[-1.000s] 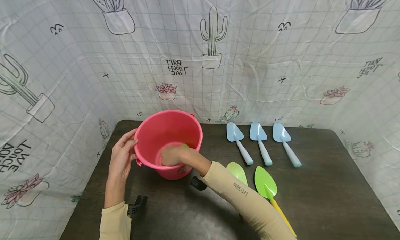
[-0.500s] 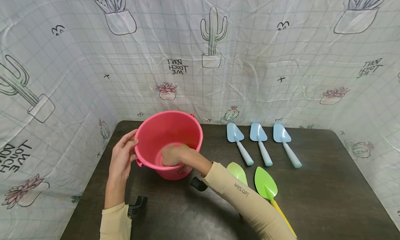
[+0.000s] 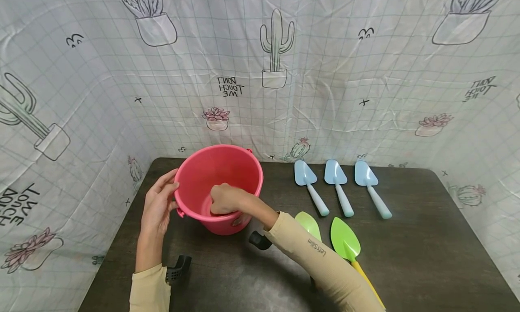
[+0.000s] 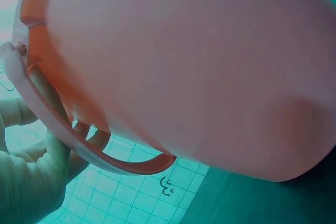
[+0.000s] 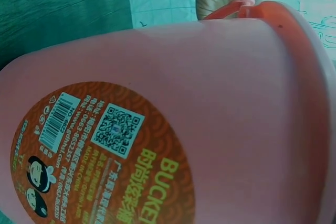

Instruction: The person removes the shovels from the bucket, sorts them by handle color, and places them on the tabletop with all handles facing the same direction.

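Observation:
A pink plastic bucket [image 3: 225,225] stands on the dark table, leaning slightly toward me. My left hand [image 3: 156,206] grips its rim at the left side, thumb at the edge. In the left wrist view, the fingers pass behind the bucket's curved carry handle [image 4: 79,145]. My right hand [image 3: 227,199] reaches down inside the bucket over the near right rim, its knuckles bent. Its fingertips are hidden, and I cannot tell whether they hold something. The right wrist view shows the bucket's outer wall with a round orange label [image 5: 157,182].
Three light-blue trowels [image 3: 335,171] lie in a row at the back right of the table [image 3: 426,239]. Nearer are a green trowel with a yellow handle [image 3: 345,239] and a pale green trowel [image 3: 307,224], partly under my right sleeve. A patterned cloth [image 3: 325,100] hangs behind.
My right hand has risen a little inside the bucket, its fingers drawn in more. A bit of green seen beside it earlier is now out of sight. My left hand stays on the rim.

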Demonstrator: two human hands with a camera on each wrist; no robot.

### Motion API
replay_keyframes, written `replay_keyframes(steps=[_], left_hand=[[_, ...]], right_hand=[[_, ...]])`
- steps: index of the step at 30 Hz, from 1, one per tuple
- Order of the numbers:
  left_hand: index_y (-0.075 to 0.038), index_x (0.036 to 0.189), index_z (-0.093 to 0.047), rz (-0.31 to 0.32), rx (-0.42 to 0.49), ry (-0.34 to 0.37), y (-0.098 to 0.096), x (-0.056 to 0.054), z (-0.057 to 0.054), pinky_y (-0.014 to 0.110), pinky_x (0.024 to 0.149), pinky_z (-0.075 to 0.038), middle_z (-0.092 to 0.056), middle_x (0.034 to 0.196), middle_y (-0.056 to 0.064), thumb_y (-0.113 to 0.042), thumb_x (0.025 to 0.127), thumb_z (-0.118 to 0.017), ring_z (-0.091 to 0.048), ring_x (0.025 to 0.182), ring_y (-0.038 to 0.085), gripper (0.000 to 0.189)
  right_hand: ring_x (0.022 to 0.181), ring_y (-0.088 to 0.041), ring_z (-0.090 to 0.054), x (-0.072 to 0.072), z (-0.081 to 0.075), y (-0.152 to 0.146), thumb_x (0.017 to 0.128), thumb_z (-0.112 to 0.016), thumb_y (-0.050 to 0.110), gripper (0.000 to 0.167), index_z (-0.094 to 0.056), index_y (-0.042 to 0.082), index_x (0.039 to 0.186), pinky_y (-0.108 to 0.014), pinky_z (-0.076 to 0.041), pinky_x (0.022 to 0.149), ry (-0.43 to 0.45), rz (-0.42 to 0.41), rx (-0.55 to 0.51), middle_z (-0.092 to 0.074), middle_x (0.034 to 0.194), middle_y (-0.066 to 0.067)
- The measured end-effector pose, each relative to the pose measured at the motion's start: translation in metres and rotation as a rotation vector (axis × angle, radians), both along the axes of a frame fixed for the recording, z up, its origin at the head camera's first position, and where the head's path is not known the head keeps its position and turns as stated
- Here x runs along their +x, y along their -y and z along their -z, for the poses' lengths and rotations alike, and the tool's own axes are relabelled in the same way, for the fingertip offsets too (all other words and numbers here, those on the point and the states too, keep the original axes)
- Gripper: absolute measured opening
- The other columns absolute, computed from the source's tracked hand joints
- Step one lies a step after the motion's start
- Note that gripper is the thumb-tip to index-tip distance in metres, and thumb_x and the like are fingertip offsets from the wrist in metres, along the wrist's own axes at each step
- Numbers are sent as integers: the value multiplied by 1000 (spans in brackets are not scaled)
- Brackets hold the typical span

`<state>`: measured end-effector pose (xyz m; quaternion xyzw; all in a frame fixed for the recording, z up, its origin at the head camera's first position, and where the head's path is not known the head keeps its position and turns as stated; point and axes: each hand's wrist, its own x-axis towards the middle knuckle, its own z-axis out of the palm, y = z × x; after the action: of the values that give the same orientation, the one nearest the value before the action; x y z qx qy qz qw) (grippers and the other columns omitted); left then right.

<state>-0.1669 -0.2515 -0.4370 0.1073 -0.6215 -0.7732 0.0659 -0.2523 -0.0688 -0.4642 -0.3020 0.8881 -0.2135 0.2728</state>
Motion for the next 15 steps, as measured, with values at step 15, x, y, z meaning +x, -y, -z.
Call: replay_keyframes(steps=[15], left_hand=[[-4,149,-51,-7,1,2,3,-5,-1,19,63,-60,-59,124,8,-7,106,-53,-71,96,14,43]], right_hand=[[49,-12,-46,27,-74,-19,87,-68,2,24,-67,4,63,-20,-43,50,205,7,-256,-51,54,1]])
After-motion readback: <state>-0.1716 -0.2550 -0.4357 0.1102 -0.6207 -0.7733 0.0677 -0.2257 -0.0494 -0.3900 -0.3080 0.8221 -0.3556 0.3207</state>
